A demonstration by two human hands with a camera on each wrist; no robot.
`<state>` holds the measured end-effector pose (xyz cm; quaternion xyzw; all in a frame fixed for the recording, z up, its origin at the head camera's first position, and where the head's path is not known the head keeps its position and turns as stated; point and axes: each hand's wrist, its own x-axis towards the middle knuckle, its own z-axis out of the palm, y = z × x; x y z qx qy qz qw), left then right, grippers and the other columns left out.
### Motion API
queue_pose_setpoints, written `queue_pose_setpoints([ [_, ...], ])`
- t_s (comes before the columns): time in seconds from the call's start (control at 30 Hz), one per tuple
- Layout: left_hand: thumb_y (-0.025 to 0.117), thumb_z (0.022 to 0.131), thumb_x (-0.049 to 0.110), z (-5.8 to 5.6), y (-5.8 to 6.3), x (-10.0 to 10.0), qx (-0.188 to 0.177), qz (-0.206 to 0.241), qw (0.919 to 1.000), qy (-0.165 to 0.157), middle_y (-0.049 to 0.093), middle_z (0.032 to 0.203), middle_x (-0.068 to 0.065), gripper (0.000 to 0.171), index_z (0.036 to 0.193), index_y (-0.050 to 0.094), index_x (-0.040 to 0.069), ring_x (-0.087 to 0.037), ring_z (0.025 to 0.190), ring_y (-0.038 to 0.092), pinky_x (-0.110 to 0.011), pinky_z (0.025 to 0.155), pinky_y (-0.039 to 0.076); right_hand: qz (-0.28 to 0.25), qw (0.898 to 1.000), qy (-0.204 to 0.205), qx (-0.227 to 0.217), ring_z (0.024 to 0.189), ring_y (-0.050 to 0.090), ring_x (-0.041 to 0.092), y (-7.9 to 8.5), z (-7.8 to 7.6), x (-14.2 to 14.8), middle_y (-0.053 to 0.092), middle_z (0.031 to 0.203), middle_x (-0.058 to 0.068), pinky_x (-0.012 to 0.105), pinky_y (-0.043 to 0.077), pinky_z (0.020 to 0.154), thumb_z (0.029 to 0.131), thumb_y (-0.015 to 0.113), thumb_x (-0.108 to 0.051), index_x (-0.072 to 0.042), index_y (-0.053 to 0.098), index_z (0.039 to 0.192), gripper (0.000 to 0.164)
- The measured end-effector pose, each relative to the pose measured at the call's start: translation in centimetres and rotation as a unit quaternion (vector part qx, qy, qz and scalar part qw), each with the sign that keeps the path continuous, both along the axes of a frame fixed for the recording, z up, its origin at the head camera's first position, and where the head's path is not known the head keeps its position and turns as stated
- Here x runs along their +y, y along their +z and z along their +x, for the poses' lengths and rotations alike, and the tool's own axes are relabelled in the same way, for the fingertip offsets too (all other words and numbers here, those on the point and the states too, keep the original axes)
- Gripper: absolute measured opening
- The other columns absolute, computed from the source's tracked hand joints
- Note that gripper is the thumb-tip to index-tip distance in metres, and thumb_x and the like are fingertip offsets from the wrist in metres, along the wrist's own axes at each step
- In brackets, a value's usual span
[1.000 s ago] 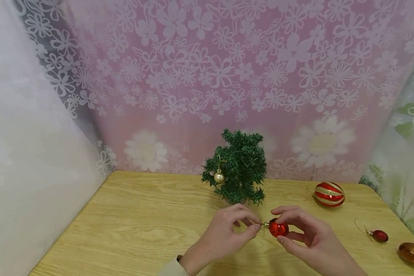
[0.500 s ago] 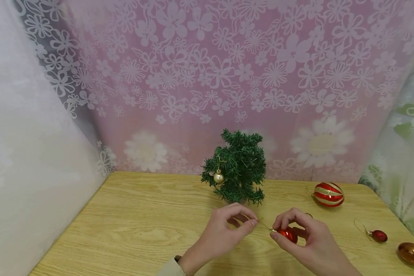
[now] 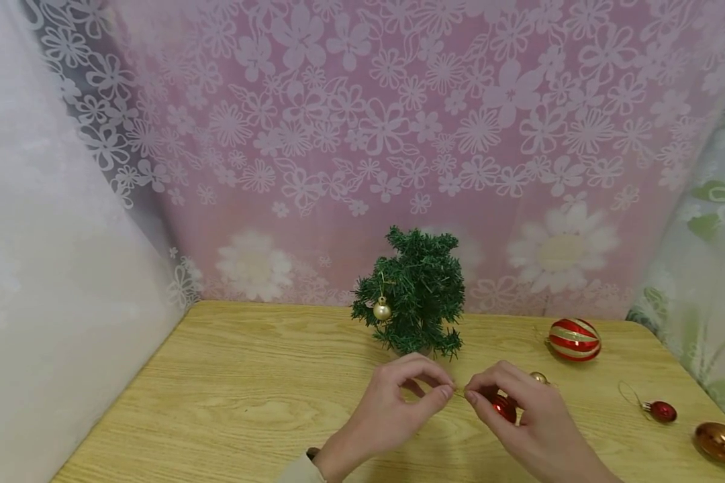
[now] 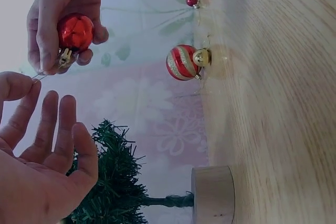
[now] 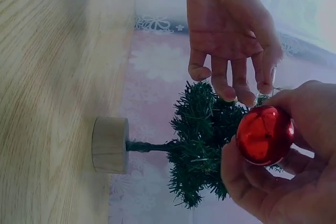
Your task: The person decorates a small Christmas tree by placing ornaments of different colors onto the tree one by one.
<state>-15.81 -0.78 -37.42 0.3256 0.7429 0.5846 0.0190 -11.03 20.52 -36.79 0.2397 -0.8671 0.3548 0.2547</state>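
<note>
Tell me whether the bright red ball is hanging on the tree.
No, the right hand holds the bright red ball in its fingers, apart from the tree.

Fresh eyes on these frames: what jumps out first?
Probably the shiny red bauble, held in the right hand, with its thin loop pinched by the left hand. Next, the small green tree toward the back of the table, a pale gold bauble hanging on its left side in the head view. Then the red-and-gold striped ornament, lying back right.
</note>
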Motion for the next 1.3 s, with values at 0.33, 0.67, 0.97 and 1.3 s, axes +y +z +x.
queue_pose_setpoints([
  [0.33,0.064,0.100,0.025,-0.3,-0.2,0.0,0.032,-0.052,0.9969,0.049,0.074,0.098,0.009,0.010,0.099,0.073,0.021,0.006,0.088,0.063,-0.019,0.075,0.052,-0.005,1.000,-0.019,0.013,0.079,0.058,-0.005,-0.1,-0.5,-1.1,0.063,0.091,-0.018,0.019,0.051,0.059,0.089,0.072,0.006,-0.021,0.063,0.101,0.031],
  [0.67,0.057,0.105,0.023,-1.3,0.7,0.1,0.036,-0.033,0.9954,0.082,0.075,0.093,0.005,0.011,0.105,0.067,0.018,0.003,0.081,0.066,-0.019,0.074,0.055,-0.022,0.997,-0.055,-0.041,0.076,0.062,-0.002,0.8,-2.1,-2.2,0.067,0.087,-0.015,0.022,0.053,0.059,0.098,0.067,-0.004,-0.016,0.065,0.102,0.013],
  [0.97,0.054,0.107,0.028,-2.4,3.3,0.8,0.099,-0.043,0.9855,0.130,0.077,0.090,0.004,0.018,0.108,0.067,0.016,0.000,0.071,0.067,-0.018,0.062,0.053,-0.030,0.998,-0.062,0.010,0.075,0.061,-0.001,2.7,-4.1,-2.3,0.069,0.086,-0.006,0.023,0.052,0.061,0.099,0.064,-0.005,-0.012,0.065,0.103,0.008],
  [1.3,0.054,0.107,0.026,-3.4,5.6,2.4,0.227,-0.076,0.9411,0.239,0.073,0.074,0.004,0.017,0.106,0.067,0.016,0.007,0.044,0.042,-0.014,0.041,0.034,-0.051,0.996,-0.051,0.055,0.066,0.057,-0.001,4.7,-6.6,-1.9,0.068,0.080,-0.004,0.020,0.048,0.058,0.100,0.063,-0.004,-0.009,0.066,0.102,0.006],
])
